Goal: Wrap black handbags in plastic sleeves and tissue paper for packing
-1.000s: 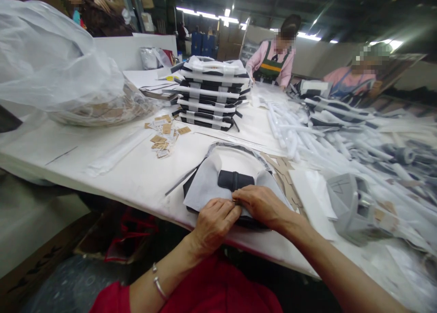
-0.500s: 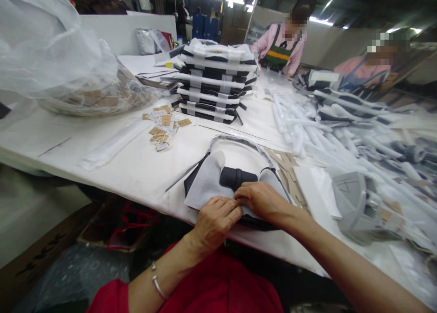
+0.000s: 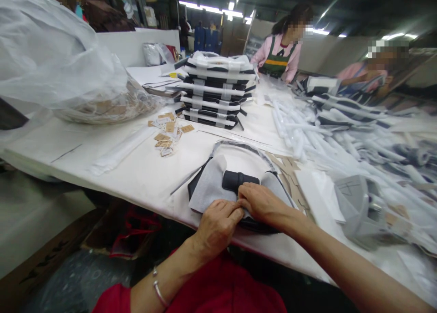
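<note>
A dark handbag (image 3: 195, 185) lies at the table's front edge, its handle wrapped in clear plastic and arched away from me. Pale grey sheet material (image 3: 208, 187) covers part of it on both sides of a black strap piece (image 3: 235, 180). My left hand (image 3: 218, 222) rests on the near part of the bag, fingers bent and pressed together. Against its fingertips, my right hand (image 3: 257, 202) pinches at the same spot, just below the black strap piece. Whatever lies between the fingers is hidden.
Wrapped dark bags (image 3: 215, 92) stand stacked at the back. Small brown tags (image 3: 170, 130) lie left of them, near a large plastic bag (image 3: 61, 62). To the right are a grey tape dispenser (image 3: 355, 203) and white foam tubes (image 3: 293, 126). Two people work across the table.
The view has tilted slightly, so the scene sits a little lower and farther right. Both hands stay at the same spot on the bag, with hardly any movement.
</note>
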Demonstrator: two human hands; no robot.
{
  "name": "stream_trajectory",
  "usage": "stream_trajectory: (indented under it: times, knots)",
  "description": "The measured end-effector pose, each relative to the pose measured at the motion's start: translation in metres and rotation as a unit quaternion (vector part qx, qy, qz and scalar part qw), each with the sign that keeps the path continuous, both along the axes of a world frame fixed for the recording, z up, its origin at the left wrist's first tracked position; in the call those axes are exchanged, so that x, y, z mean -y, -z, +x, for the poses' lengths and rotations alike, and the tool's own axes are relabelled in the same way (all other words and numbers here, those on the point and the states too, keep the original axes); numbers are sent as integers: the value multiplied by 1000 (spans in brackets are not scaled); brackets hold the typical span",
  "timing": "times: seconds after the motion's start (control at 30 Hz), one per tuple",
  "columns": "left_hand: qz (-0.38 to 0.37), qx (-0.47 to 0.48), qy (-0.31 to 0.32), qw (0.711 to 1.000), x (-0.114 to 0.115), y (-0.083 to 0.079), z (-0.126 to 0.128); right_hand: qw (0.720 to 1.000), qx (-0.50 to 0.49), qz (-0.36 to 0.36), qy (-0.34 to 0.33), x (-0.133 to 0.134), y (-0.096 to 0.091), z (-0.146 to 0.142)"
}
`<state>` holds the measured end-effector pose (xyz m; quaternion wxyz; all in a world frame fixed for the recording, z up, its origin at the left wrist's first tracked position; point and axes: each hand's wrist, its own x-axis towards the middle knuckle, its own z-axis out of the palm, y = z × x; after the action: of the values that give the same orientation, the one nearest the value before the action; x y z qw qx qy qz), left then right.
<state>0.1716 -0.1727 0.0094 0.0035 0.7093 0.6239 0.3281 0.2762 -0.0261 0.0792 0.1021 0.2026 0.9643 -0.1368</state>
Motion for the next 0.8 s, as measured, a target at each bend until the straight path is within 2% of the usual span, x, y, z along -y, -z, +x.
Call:
stream_trajectory:
  times: [0.07, 0.13, 0.23, 0.3, 0.4, 0.5, 0.6, 0.8]
  knots:
    - [-57, 29, 19, 998, 3, -20, -5, 998, -22, -60, 19, -4, -10, 3]
    - [-106, 43, 52, 992, 1, -46, -16, 994, -57, -86, 29, -8, -18, 8]
    - [-153, -6, 90, 984, -17, -79, -43, 995, -85, -38, 29, -9, -17, 16]
    - [-178, -90, 70, 977, -39, -92, -65, 996, -83, 4, 28, -5, -9, 20]
    - [-205, -210, 13, 956, -76, -94, -91, 993, -104, 40, 40, 4, 8, 25]
    - [-224, -238, 22, 945, -102, -86, -104, 987, -131, 69, 58, 11, 19, 29]
    - [-268, -246, 30, 931, -111, -82, -107, 983, -138, 104, 68, 16, 23, 31]
    - [-375, -216, 29, 901, -117, -90, -116, 974, -174, 126, 72, 22, 29, 34]
